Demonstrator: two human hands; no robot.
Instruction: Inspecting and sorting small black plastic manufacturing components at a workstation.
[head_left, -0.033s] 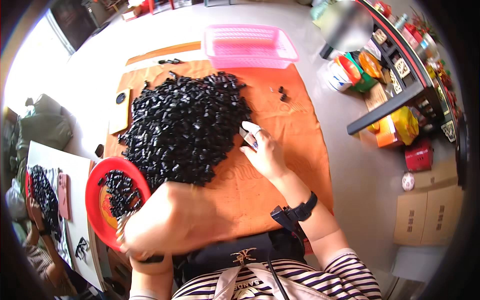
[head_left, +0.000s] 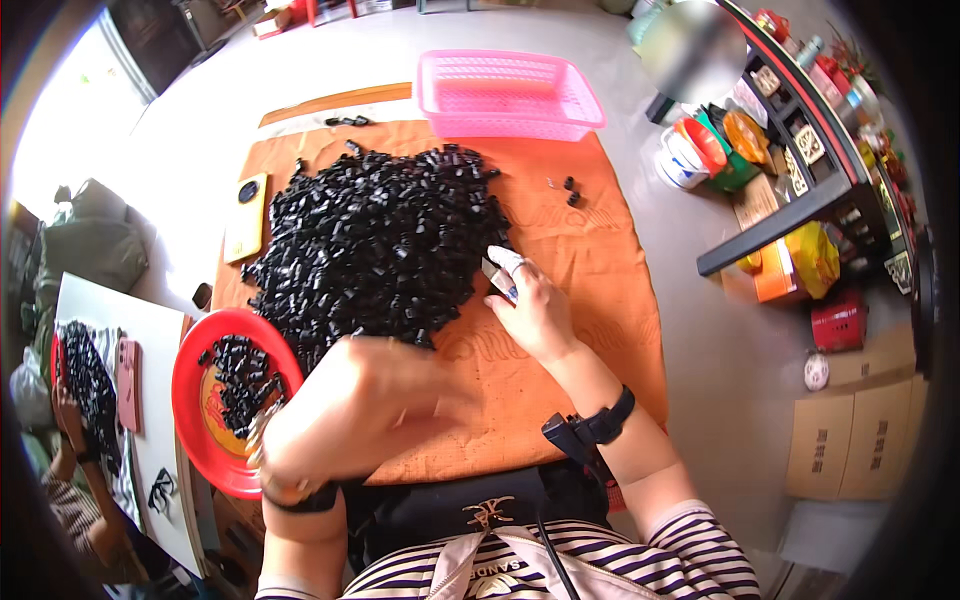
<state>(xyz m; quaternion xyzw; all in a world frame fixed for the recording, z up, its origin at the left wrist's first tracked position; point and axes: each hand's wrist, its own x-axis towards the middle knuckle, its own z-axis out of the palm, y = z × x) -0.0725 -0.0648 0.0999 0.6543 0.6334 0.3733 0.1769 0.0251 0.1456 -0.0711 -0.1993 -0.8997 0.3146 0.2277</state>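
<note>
A large heap of small black plastic pieces [head_left: 385,240] covers the left of the orange cloth [head_left: 590,410] on the table. Beside the heap's right edge, my right hand [head_left: 535,310] pinches a small flat blade-like metal piece [head_left: 502,281] between thumb and fingers; a white wrap covers one fingertip. My left hand [head_left: 350,410] is over the near edge of the heap, its fingers smeared by motion, so what it holds, if anything, is unclear. At my left, partly behind that wrist, a red plate [head_left: 187,400] carries more black pieces.
A pink basket [head_left: 515,128] stands at the table's far edge, a yellow phone [head_left: 243,225] left of the heap. Few loose pieces [head_left: 572,192] lie far right. Another person's hand [head_left: 68,412] works at a white table [head_left: 150,310]. A shelf leg [head_left: 770,233] juts in at right.
My blurred left hand has shifted slightly to the right. My right hand keeps its place and its pinch on the metal piece. The whole view has moved a little.
</note>
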